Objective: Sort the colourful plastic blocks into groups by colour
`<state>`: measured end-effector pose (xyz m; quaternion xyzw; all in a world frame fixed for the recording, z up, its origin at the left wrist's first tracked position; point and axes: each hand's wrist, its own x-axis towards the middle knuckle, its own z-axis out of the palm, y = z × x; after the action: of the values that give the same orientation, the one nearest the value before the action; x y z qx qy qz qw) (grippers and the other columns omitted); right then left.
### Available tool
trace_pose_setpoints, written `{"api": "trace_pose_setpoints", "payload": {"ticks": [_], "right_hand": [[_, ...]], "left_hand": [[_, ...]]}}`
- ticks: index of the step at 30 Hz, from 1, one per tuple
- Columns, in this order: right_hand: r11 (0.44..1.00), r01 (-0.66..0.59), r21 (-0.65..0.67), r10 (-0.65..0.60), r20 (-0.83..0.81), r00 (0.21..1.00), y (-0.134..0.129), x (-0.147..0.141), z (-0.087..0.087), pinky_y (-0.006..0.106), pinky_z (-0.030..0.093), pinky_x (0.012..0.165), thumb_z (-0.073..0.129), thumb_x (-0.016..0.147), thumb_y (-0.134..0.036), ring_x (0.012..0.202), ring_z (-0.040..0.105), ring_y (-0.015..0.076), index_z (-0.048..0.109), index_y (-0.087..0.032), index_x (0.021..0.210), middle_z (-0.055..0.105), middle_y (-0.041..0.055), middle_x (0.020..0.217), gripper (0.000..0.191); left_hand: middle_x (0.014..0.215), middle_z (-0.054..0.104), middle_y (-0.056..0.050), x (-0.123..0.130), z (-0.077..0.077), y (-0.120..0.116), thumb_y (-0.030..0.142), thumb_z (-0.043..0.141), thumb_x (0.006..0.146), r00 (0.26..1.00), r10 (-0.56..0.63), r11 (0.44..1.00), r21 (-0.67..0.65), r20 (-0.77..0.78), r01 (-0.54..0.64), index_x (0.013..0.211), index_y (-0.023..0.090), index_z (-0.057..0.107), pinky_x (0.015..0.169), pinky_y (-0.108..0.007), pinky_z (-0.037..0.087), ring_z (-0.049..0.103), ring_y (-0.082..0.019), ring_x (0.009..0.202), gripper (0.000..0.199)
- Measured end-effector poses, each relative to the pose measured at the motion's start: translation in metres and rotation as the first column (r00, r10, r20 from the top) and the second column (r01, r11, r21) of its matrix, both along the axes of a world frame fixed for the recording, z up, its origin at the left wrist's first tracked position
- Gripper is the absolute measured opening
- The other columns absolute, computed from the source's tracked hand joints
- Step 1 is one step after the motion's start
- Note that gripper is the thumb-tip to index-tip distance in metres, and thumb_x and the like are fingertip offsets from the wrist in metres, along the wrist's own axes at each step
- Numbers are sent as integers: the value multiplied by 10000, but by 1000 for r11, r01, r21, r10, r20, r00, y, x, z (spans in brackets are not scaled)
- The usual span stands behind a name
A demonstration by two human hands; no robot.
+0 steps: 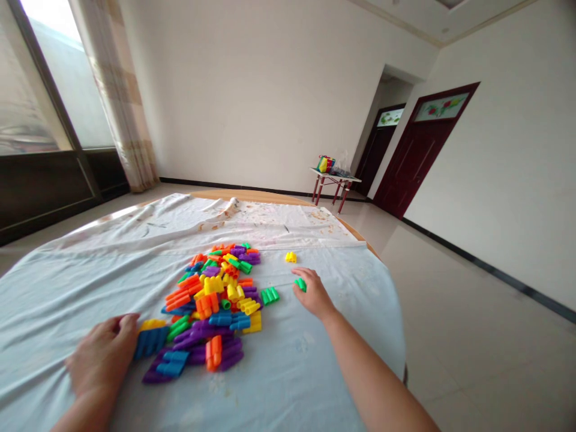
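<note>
We've got our right hand (315, 295) curled at 1 ridged green piece (300, 284), grip unclear | left hand (104, 355) beside 1 ribbed blue block (152, 342), grip unclear | glossy tubular pile (213, 285) between hands, on wrinkled cloth (288, 372)

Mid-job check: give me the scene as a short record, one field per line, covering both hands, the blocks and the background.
Left hand: left hand beside a dark blue block at the pile's near left; contact unclear
Right hand: right hand over a small green block; grip unclear
Pile: mixed-color plastic blocks, heaped
Apart from pile: yellow block, beyond right hand
Surface: light blue cloth
Background: side table, red door
</note>
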<state>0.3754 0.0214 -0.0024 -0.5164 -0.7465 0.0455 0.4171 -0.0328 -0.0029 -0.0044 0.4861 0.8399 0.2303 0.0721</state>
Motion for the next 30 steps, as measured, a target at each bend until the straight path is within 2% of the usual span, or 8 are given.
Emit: {"api": "trace_pose_setpoints", "payload": {"ticks": [3,6,9,12,19,24,30], "right_hand": [[985,-162,-66,166,60,984,-3,-25,9,357,401,991,576,770,-144,1090,537,191,617,-187,1106,628,79,1133,341],[963,-217,-161,242,159,957,-2,-45,4,373,391,992,631,740,-129,1124,518,207,622,-194,1122,608,86,1190,388],[955,-202,-218,252,233,939,0,-53,-7,387,393,975,640,737,-103,1111,522,224,635,-206,1115,618,81,1182,391],[957,-202,-209,249,237,939,1,-49,-13,370,412,936,666,733,-123,1045,548,223,650,-207,1084,653,63,1104,361],[974,-179,-142,203,179,963,-2,-46,-12,366,410,927,676,733,-132,1026,546,217,634,-205,1084,651,61,1082,361],[963,-233,-133,254,175,951,-2,-55,-16,362,419,932,643,746,-103,1053,539,207,618,-191,1105,642,74,1109,371],[964,-243,-111,257,150,955,-5,-54,-21,366,414,957,616,735,-105,1081,533,206,609,-184,1129,628,82,1142,402]], "left_hand": [[1168,580,-142,3,4,0,544,157,797,999,19,998,-56,46,-16,1080,210,606,863,-430,377,501,-324,1096,627],[1183,570,-145,5,6,-1,533,146,801,998,20,998,-55,58,-17,1092,203,597,897,-445,362,488,-326,1114,630],[1179,571,-155,5,6,-2,527,143,804,998,22,999,-48,61,-19,1087,189,598,898,-448,366,485,-330,1117,634],[1171,575,-153,4,5,-3,522,154,802,998,23,999,-45,64,-20,1077,193,605,893,-444,369,488,-326,1115,622],[1174,579,-144,4,4,-1,522,173,802,997,21,999,-38,72,-18,1072,199,608,894,-433,372,489,-315,1119,605],[1188,569,-148,4,5,-1,528,179,796,997,27,999,-38,71,-25,1080,199,608,898,-436,373,489,-322,1121,611],[1158,583,-151,4,2,0,517,175,800,998,21,999,-27,57,-19,1069,192,614,858,-426,391,502,-320,1096,609]]}}
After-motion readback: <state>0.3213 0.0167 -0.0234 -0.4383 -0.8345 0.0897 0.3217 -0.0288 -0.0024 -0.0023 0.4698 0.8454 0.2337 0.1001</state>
